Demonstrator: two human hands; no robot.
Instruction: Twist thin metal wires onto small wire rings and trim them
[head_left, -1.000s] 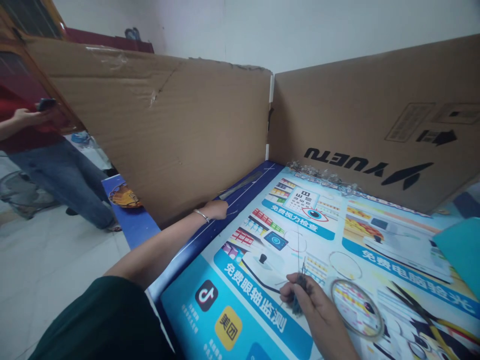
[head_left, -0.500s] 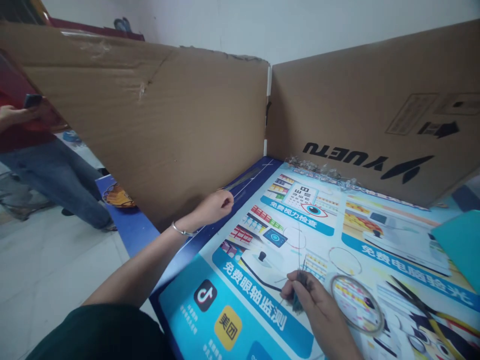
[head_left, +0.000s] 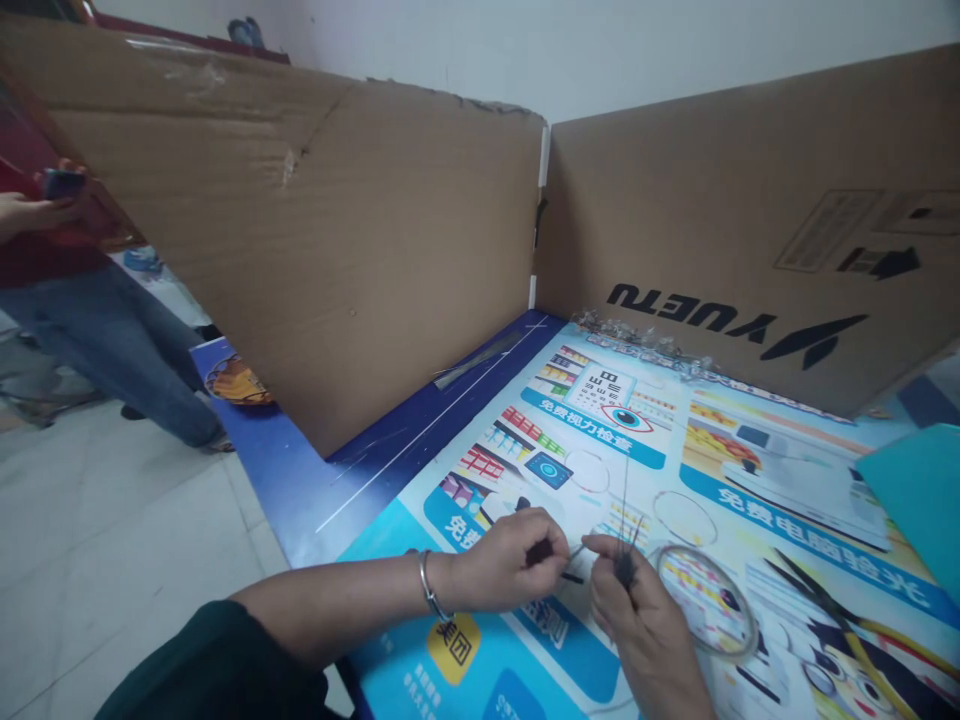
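Observation:
My left hand (head_left: 525, 560), with a silver bracelet on the wrist, is closed in a pinch at the lower middle; a thin strand or wire end shows at its fingertips. Just right of it, my right hand (head_left: 637, 610) grips a small dark bundle (head_left: 624, 568) with thin wire-like strands sticking up. The hands are close together above the printed poster. A coil of wire (head_left: 709, 600) lies beside my right hand, and a thinner wire loop (head_left: 684, 518) lies behind it. What my left fingers pinch is too small to name.
Open scissors (head_left: 847, 620) with yellow-and-black handles lie at the right. Cardboard walls (head_left: 360, 240) enclose the back. Clear plastic bits (head_left: 637, 340) line the poster's far edge. Dark strips (head_left: 480, 358) lie by the left wall. A person (head_left: 67, 270) holding a phone stands at the left.
My left hand has moved right and toward me, from beside the left cardboard wall to next to my right hand. My right hand has shifted slightly right, still holding the bundle.

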